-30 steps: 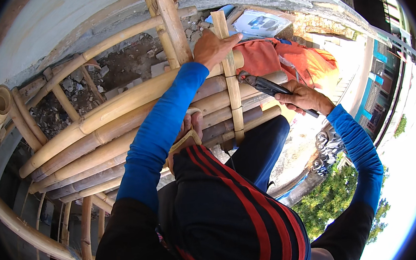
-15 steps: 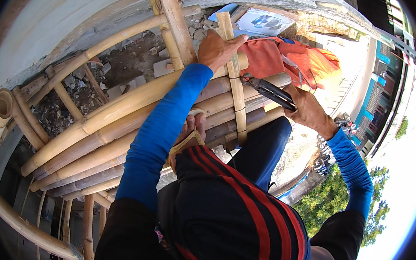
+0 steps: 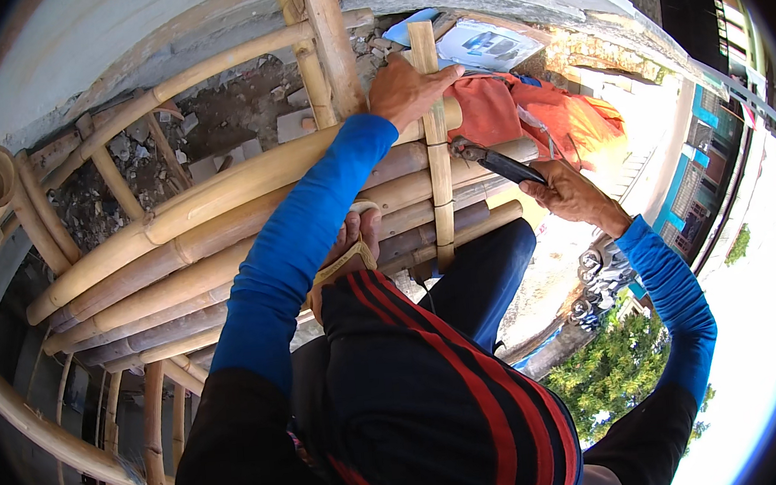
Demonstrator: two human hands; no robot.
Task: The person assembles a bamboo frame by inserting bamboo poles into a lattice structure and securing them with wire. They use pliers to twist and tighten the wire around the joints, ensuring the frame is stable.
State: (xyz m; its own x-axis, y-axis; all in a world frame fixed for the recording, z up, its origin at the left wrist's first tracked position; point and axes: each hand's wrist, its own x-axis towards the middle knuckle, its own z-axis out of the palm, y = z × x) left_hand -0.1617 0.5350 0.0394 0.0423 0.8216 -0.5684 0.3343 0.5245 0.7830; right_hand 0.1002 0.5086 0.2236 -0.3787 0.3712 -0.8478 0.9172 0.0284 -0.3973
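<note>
My left hand (image 3: 408,90) grips the upper part of an upright split-bamboo slat (image 3: 437,161), with one digit stretched to the right across it. The slat crosses a row of bamboo poles (image 3: 223,233) and is bound to them by thin dark ties. In my right hand (image 3: 576,196) are dark-handled pincers (image 3: 505,162), handles close together. Their jaws are at the slat's right edge, near a tie; what they bite on is too small to tell. My sandalled foot (image 3: 356,240) rests on the poles, left of the slat.
An orange cloth (image 3: 570,123) lies behind the pincers, beside a blue and white printed sheet (image 3: 491,45). Upright bamboo posts (image 3: 334,51) stand behind my left hand. Rubble (image 3: 215,128) covers the ground by the wall. A bamboo frame (image 3: 62,441) extends at lower left.
The pincers' handles have come together, and my right hand has turned slightly, its elbow swinging outward to the right. My left hand stays on the slat.
</note>
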